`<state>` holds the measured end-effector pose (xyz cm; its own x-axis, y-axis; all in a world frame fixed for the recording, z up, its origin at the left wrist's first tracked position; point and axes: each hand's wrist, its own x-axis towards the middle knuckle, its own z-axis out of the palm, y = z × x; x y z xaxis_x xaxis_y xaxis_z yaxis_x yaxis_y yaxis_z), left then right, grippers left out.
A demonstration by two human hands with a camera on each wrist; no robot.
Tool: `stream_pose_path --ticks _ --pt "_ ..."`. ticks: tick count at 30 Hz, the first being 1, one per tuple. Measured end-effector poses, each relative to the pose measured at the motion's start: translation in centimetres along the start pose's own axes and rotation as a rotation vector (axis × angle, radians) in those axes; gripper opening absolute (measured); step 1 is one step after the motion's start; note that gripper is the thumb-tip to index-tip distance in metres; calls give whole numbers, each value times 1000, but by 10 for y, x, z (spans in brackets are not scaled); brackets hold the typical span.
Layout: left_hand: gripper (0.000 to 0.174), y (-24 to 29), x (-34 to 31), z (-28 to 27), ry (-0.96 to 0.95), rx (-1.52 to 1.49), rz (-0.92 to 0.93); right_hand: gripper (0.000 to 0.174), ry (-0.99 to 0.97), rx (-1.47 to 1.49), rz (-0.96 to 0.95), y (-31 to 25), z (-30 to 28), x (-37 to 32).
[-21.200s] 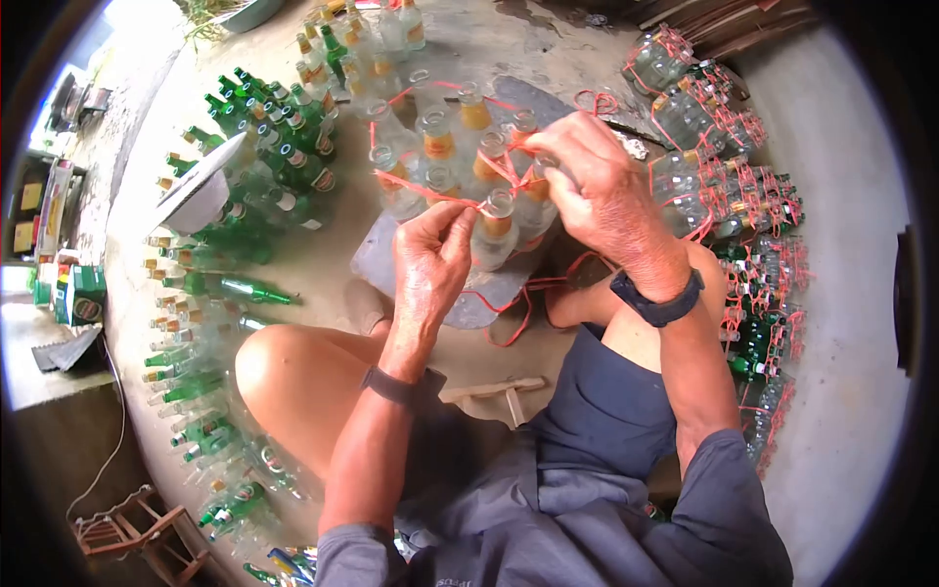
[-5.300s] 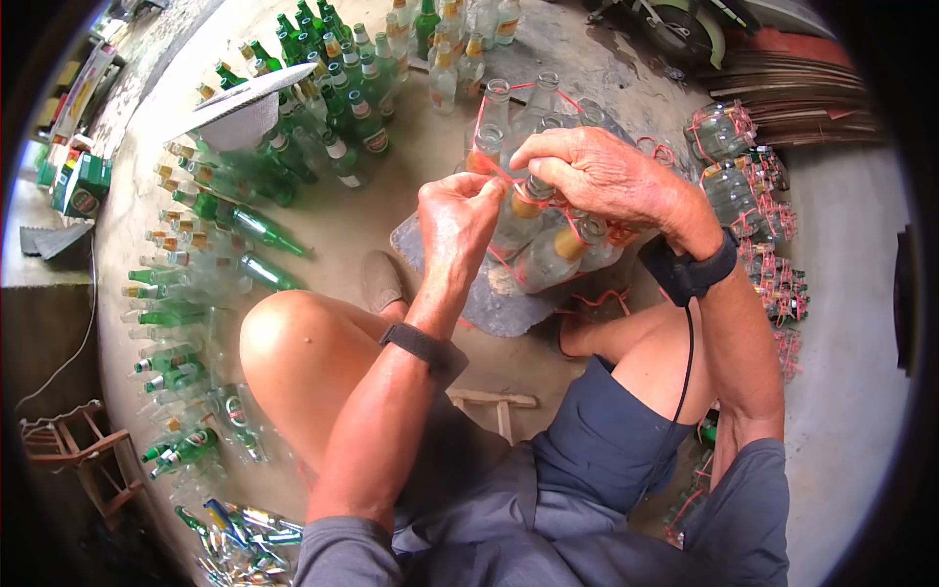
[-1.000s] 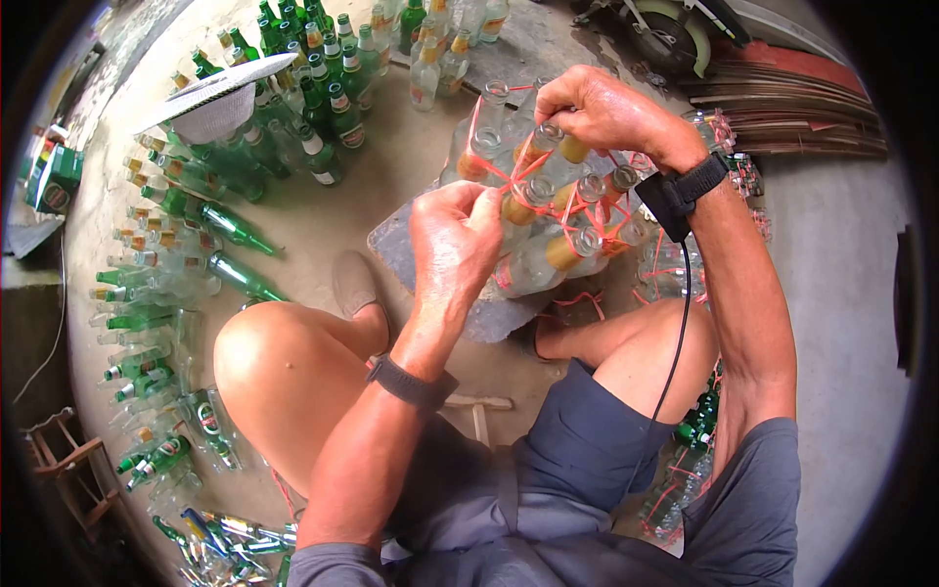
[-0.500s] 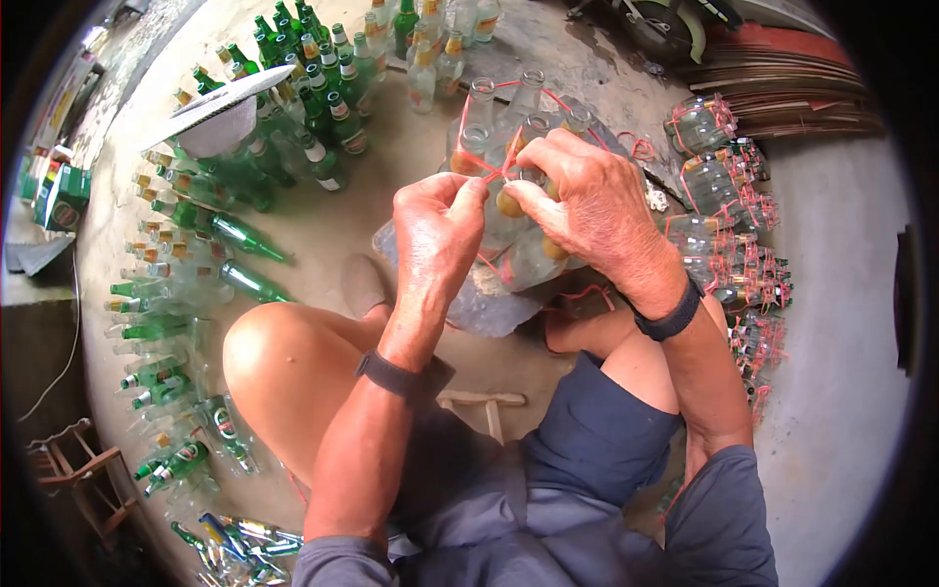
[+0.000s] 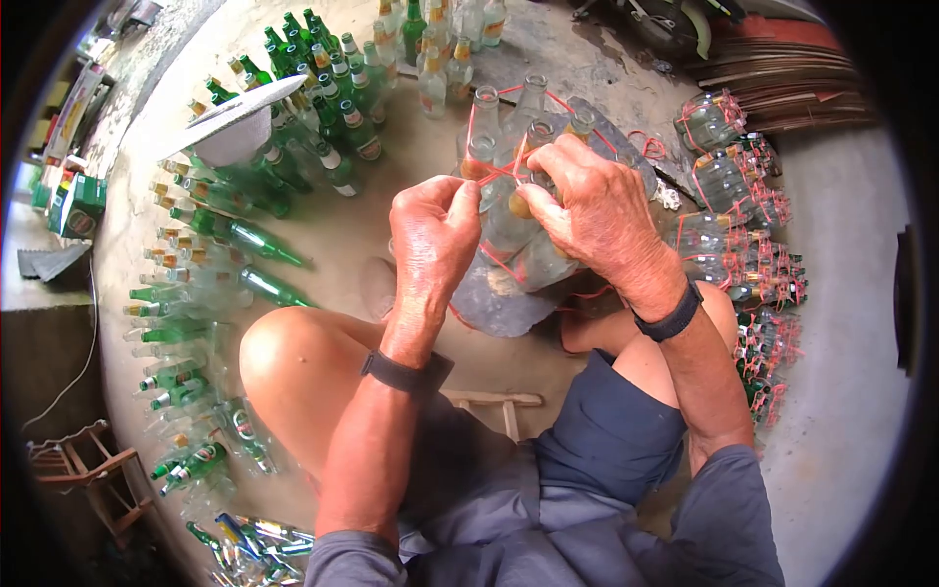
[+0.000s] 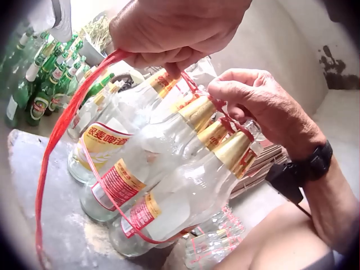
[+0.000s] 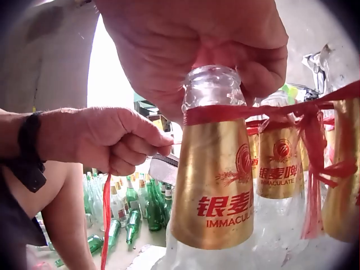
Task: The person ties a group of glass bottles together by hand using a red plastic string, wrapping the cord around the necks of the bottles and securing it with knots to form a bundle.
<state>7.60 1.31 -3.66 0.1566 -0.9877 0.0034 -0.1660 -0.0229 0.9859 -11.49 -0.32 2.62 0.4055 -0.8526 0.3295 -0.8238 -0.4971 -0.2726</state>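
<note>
A cluster of clear glass bottles (image 6: 197, 174) with gold neck foil stands on a grey slab (image 5: 509, 308), red cord (image 6: 53, 129) looped round it. My left hand (image 5: 430, 230) pinches the cord between thumb and index finger, at the cluster's near left side. Just right of it, over the bottle necks, my right hand (image 5: 606, 210) has thumb and fingers curled on the cord. In the right wrist view my right hand (image 7: 202, 45) is behind a bottle's mouth (image 7: 212, 79), and a loose strand (image 7: 106, 225) hangs from my left hand (image 7: 107, 138).
Green bottles (image 5: 333, 98) stand at the upper left beside a pale hat (image 5: 235, 127); more bottles lie along the left. Cord-bound bundles (image 5: 714, 122) line the right side, near stacked brown sheets (image 5: 782, 83). A wooden stool (image 5: 98, 470) is at the lower left.
My right hand has come down from the farther bottle necks towards my left hand. Both hands now hold cord close together above the near bottles. The head view has shifted slightly.
</note>
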Motion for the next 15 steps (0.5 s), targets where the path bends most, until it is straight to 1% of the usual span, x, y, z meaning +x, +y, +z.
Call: stream_pose_path --ticks 2,5,7,8,10,14,15 --pt "24 0 1 0 -14 15 -18 19 11 -10 -7 -1 0 -4" --pt "22 0 2 -1 -19 78 7 24 25 -26 -1 -7 -3 -15" --pt "23 1 2 -2 -15 95 -1 38 98 -92 -90 -10 -6 -25" --pt "24 2 2 -2 -11 114 -14 38 103 -92 -87 -13 -8 -31" --pt "23 1 2 -2 -9 125 1 50 57 -108 15 -16 -10 -43" --pt "23 0 2 -4 -20 134 30 51 119 -151 14 -12 -5 -53" --pt "23 -1 2 -4 -25 137 35 48 114 -160 -13 -10 -4 -55"
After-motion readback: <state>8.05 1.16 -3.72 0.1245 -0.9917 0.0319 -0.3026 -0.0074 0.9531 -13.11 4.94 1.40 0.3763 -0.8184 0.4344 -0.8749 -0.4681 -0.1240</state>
